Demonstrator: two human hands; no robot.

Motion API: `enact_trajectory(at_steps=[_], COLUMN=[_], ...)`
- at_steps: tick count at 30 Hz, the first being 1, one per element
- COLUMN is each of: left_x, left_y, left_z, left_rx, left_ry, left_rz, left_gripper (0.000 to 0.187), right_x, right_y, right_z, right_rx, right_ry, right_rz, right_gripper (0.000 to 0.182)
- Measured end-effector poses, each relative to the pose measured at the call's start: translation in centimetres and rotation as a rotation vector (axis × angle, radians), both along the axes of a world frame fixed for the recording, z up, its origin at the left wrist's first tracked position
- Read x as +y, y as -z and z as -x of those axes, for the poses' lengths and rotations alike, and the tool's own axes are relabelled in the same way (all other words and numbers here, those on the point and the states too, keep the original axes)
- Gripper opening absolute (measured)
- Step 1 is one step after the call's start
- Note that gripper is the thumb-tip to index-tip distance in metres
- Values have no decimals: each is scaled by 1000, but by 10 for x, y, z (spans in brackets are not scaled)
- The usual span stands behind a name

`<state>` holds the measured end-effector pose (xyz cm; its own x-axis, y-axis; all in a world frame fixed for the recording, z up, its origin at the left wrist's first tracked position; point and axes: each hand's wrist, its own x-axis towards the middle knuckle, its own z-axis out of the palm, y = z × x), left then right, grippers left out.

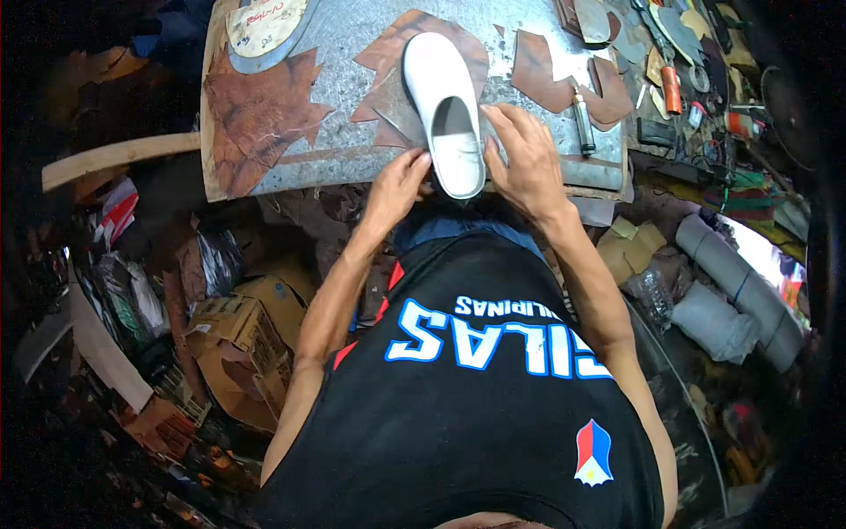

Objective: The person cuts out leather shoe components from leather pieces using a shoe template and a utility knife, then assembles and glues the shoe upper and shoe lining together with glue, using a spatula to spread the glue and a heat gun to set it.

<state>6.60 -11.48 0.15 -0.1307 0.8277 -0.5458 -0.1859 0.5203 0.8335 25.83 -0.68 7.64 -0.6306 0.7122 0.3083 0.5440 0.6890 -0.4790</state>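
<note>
A white slip-on clog (pixel 438 70) lies toe-away on the metal-topped table, its open heel end reaching the near edge. At its left side, the bent, closed fingers of my left hand (pixel 397 187) meet the shoe near the heel. My right hand (pixel 529 163) curves along the other side, fingertips and thumb against the shoe's edge with a gap between them. Brown leather pieces (pixel 374 62) lie partly beneath the toe. The undersides of my fingers are hidden.
A large brown leather scrap (pixel 264 110) and a marked pattern piece (pixel 264 26) lie left on the table (pixel 344 132). To the right are cut leather (pixel 539 75), a slim tool (pixel 582 123) and an orange-handled tool (pixel 671 91). Cardboard boxes (pixel 233 344) stand below left.
</note>
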Motion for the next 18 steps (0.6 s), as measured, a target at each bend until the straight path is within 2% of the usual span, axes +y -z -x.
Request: enact_trajectory(at_steps=[2,4,6,8,9,10,11,13,14,16,18], left_x=[-18,-21,-18,-12,-8,-5,-3,0,-1,-2,-3], left_y=[-13,-41,-59,-64,-66,-64,-61,-46,-39,-36,-32], left_z=[4,4,4,-1,-4,-8,-14,-25,-28,-32,-36], left_rx=[532,671,792,984,1031,1046,955,800,809,690,661], left_ry=[151,28,43,134,165,166,130,29,25,75,7], left_rz=[-36,-49,-94,-185,-207,-199,-179,-170,-167,54,-14], left_gripper=[36,28,28,30,37,37,41,46,46,44,39], right_x=[1,1,-2,-7,-11,-16,-18,-18,-15,-11,-5], right_y=[21,30,33,35,35,34,34,37,42,58,68], right_z=[-12,-25,-35,-37,-31,-25,-17,10,21,35,41], right_rx=[45,110,69,94,134,173,144,-9,-115,-111,-120], right_ry=[42,22,36,8,-46,-95,-162,-186,-189,-186,-190], right_rz=[68,34,197,208,102,-5,-17,-37,-29,-27,-26], right_gripper=[38,35,31,29,29,29,28,24,22,19,16])
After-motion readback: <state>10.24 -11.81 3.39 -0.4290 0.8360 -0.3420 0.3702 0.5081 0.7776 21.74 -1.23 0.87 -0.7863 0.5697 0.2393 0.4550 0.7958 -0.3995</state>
